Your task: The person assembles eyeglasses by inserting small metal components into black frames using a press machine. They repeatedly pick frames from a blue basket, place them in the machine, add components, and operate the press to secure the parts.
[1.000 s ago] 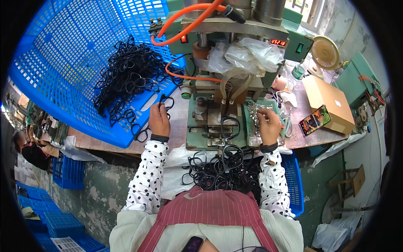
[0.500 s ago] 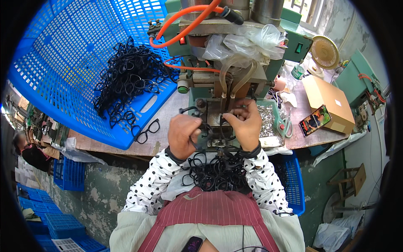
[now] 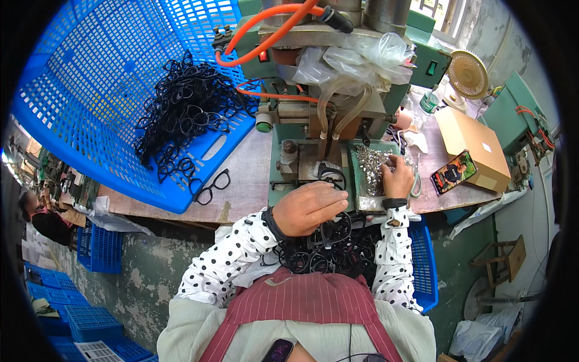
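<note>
Just in front of the press, my left hand is closed on a black eyeglass frame. Part of the frame sticks out beyond the fingers toward the press; the palm hides the grip itself. My right hand reaches into a green tray of small silvery metal parts. Its fingers are drawn together among the parts, and whatever is between them cannot be made out. Below the hands, a heap of black eyeglass frames lies at my lap.
A big blue basket holding more black frames tilts over the table's left side; one loose frame rests by its edge. On the right are scissors, a phone and a cardboard box. An orange hose loops above.
My right hand has moved from the press to the right, into the tray of metal parts. My left hand has come nearer and to the right, away from the press.
</note>
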`<act>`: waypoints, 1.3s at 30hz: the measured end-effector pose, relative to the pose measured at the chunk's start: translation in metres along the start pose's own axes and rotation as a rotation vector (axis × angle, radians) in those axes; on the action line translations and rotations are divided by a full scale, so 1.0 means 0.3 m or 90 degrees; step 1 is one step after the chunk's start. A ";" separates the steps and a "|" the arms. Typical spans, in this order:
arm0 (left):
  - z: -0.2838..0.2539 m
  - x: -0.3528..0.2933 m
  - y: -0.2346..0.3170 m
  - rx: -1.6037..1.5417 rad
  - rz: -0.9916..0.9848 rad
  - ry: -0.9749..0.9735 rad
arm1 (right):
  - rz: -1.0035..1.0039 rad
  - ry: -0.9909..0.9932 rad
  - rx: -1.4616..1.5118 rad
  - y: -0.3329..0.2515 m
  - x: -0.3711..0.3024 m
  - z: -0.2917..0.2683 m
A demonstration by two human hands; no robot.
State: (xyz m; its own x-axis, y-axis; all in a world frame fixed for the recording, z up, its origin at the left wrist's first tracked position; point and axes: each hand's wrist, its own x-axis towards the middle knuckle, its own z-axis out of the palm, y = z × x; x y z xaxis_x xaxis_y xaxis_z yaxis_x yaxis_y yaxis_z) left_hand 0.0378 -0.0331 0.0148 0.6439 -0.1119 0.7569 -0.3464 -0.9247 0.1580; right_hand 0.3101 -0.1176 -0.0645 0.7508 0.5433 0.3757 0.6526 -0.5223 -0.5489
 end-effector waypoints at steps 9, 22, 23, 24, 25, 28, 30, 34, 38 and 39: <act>0.003 -0.016 0.015 -0.033 -0.039 -0.003 | -0.184 0.121 0.043 0.056 -0.048 0.046; -0.242 -0.713 -0.154 0.556 -1.112 0.062 | -0.129 0.149 0.143 0.043 -0.063 0.036; -0.252 -0.756 -0.172 0.544 -1.112 0.071 | -0.137 0.160 0.131 0.041 -0.061 0.037; -0.252 -0.760 -0.178 0.527 -1.113 0.079 | -0.148 0.170 0.119 0.047 -0.060 0.040; -0.245 -0.758 -0.192 0.510 -1.138 0.063 | -0.159 0.181 0.108 0.053 -0.060 0.048; -0.199 -0.688 -0.218 0.507 -1.176 0.000 | -0.183 0.213 0.066 0.041 -0.065 0.039; -0.161 -0.606 -0.205 0.586 -1.150 -0.051 | -0.184 0.210 0.066 0.041 -0.067 0.038; -0.162 -0.577 -0.254 0.516 -1.182 -0.142 | -0.189 0.176 0.053 -0.034 -0.068 0.023; -0.150 -0.577 -0.264 0.472 -1.051 -0.016 | -0.156 0.075 0.217 -0.156 -0.070 -0.019; -0.160 -0.568 -0.256 0.496 -0.918 -0.026 | -0.104 -0.008 0.290 -0.187 -0.072 -0.045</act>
State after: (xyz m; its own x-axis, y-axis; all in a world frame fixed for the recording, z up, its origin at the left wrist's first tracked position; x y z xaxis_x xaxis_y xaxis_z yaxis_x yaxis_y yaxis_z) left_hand -0.0780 0.0743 -0.0959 0.1309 0.9573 0.2578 0.9199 -0.2142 0.3284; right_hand 0.2587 -0.1090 -0.0317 0.6392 0.6033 0.4770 0.6490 -0.0903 -0.7554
